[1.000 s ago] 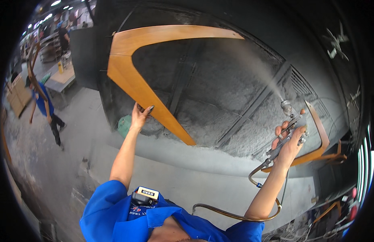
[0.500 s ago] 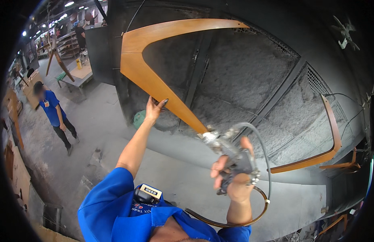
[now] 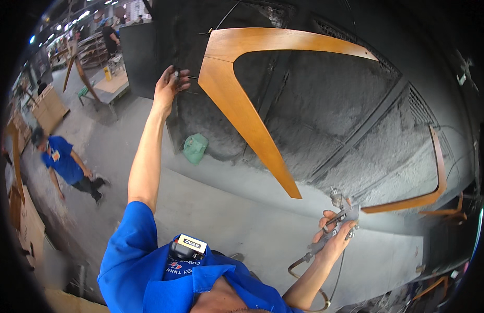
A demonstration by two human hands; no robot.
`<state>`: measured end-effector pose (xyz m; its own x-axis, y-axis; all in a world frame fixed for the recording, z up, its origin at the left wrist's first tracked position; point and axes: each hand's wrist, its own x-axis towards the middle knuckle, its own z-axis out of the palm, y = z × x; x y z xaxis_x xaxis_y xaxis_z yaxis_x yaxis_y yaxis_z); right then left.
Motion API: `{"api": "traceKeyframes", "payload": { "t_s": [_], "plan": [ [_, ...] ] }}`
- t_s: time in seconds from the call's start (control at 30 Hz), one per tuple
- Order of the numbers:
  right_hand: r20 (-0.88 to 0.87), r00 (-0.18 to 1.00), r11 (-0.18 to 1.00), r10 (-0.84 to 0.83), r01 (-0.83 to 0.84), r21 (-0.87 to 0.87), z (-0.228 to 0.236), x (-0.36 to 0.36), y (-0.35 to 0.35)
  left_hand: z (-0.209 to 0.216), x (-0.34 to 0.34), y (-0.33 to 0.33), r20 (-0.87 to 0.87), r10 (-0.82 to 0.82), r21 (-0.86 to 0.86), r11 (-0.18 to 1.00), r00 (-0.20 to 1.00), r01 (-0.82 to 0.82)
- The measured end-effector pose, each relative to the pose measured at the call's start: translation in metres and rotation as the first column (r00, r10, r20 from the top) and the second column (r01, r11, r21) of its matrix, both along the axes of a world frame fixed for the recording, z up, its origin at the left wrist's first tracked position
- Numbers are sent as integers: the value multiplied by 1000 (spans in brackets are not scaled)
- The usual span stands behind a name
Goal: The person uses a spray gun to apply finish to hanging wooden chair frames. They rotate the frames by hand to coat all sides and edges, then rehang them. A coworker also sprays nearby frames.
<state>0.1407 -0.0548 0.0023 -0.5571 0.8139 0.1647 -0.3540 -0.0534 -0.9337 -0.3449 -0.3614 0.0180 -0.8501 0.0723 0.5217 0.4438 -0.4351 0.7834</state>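
A V-shaped wooden furniture part [image 3: 247,112], orange-brown, hangs from a dark wire at its upper left corner. Thin dark pins stick out from its left edge. At the lower pin [image 3: 193,77], the curled fingers of my left hand [image 3: 170,88] close round its outer end; they are partly blurred. My right hand [image 3: 336,239] grips a metal spray gun [image 3: 349,213], right of the wooden part's lower tip and apart from it. A hose [image 3: 299,263] runs from the gun down past my right forearm.
Another bent wooden part [image 3: 409,202] hangs at the right. Behind stands a dusty grey booth wall [image 3: 325,104] with a green bag [image 3: 195,148] at its foot. A person in blue [image 3: 67,159] is on the left, near a work table [image 3: 110,86].
My left hand has left the wooden part's lower arm and moved up to the pin. The spray gun has moved right, away from the tip. The wooden part appears farther right in view.
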Motion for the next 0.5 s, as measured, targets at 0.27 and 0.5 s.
{"api": "traceKeyframes", "payload": {
  "t_s": [0.27,0.5],
  "plan": [
    [-124,970,973,209,-193,129,17,-51,-148,7,-12,-23,44,-133,-161,977,990,139],
    [-112,965,951,236,-206,232,101,-61,-210,4,-32,16,-41,-253,-172,955,967,243]
  ]
}}
